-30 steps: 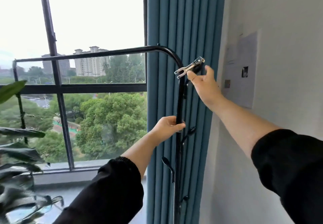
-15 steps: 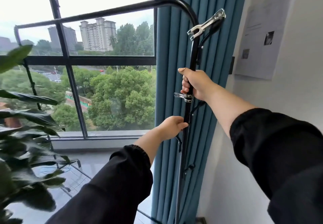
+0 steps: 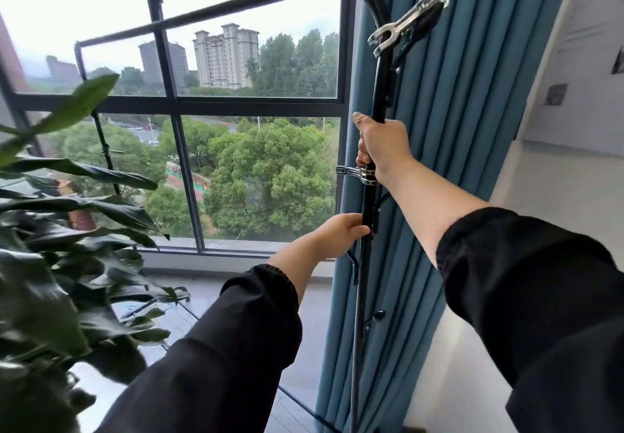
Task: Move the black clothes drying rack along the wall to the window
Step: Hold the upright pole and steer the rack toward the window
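We grip the black drying rack (image 3: pixel 378 94) by its stiff upright, right hand (image 3: pixel 383 143) closed above left hand (image 3: pixel 341 233); it likely feels light, top-heavy.

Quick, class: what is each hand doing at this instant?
Left hand: closed on the drying rack, low on its upright pole.
Right hand: closed on the same pole, higher up, just above a metal clip.

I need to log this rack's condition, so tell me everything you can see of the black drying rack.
The black drying rack looks like glossy metal tubing: an upright post curving into a top rail across the window. Small hooks stud the post; two metal clips grip it. The right hand and left hand hold the post, beside the blue curtain.
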`<state>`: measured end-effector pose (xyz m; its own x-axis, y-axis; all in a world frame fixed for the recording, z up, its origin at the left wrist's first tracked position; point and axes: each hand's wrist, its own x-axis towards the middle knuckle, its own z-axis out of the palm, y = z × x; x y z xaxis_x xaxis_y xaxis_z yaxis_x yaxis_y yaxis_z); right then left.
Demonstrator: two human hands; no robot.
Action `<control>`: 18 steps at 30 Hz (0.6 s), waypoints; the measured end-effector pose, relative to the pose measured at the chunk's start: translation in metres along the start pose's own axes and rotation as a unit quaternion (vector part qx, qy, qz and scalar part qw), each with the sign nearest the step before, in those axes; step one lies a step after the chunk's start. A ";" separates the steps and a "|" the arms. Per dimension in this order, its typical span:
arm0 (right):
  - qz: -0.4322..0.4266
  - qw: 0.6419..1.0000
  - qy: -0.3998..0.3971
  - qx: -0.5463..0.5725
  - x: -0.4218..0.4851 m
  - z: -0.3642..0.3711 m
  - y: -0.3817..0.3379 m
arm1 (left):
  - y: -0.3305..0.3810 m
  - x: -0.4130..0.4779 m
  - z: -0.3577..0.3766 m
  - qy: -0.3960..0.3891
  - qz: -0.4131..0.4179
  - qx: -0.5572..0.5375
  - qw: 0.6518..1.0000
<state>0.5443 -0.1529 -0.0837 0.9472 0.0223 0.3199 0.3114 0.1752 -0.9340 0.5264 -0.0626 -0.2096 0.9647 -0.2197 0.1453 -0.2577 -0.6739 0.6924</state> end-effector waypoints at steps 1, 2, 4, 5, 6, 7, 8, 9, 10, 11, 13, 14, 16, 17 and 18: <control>-0.001 1.000 0.001 0.003 0.002 0.003 0.002 | -0.004 0.002 -0.002 0.000 -0.002 0.000 1.000; -0.003 1.000 0.002 0.006 0.005 0.007 0.003 | -0.009 0.005 -0.005 -0.002 -0.004 0.002 1.000; -0.011 1.000 0.005 0.007 0.010 0.014 0.007 | -0.017 0.010 -0.012 -0.006 -0.010 0.007 1.000; -0.015 1.000 0.007 0.006 0.011 0.017 0.009 | -0.020 0.010 -0.015 -0.009 -0.013 0.009 1.000; -0.018 1.000 0.007 0.006 0.013 0.023 0.011 | -0.024 0.010 -0.019 -0.010 -0.016 0.009 1.000; -0.020 1.000 0.009 0.006 0.015 0.029 0.013 | -0.028 0.011 -0.023 -0.011 -0.018 0.008 1.000; -0.021 1.000 0.012 0.005 0.018 0.035 0.016 | -0.033 0.011 -0.027 -0.010 -0.020 0.008 1.000; -0.021 1.000 0.016 0.003 0.021 0.041 0.018 | -0.038 0.011 -0.031 -0.007 -0.024 0.008 1.000; -0.021 1.000 0.019 0.001 0.024 0.049 0.021 | -0.043 0.010 -0.036 -0.003 -0.028 0.007 1.000; -0.020 1.000 0.019 -0.002 0.026 0.056 0.023 | -0.048 0.009 -0.041 0.000 -0.032 0.004 0.999; -0.018 1.000 0.019 -0.005 0.031 0.072 0.027 | -0.057 0.007 -0.053 0.002 -0.032 0.001 0.999; -0.015 1.000 0.019 -0.005 0.034 0.081 0.029 | -0.062 0.006 -0.059 0.003 -0.032 -0.001 0.999; -0.010 1.000 0.019 -0.009 0.039 0.099 0.033 | -0.072 0.003 -0.074 0.006 -0.032 -0.005 0.999; -0.011 1.000 0.017 -0.014 0.041 0.110 0.036 | -0.078 0.002 -0.082 0.008 -0.035 -0.005 0.999; -0.012 1.000 0.014 -0.018 0.045 0.123 0.038 | -0.085 0.001 -0.092 0.010 -0.039 -0.005 0.999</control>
<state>0.5890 -0.0241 -0.0856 0.9409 -0.0084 0.3387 0.3365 0.1402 -0.9312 0.5547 0.0591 -0.2038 0.9827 -0.1524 0.1053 -0.1816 -0.6810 0.7094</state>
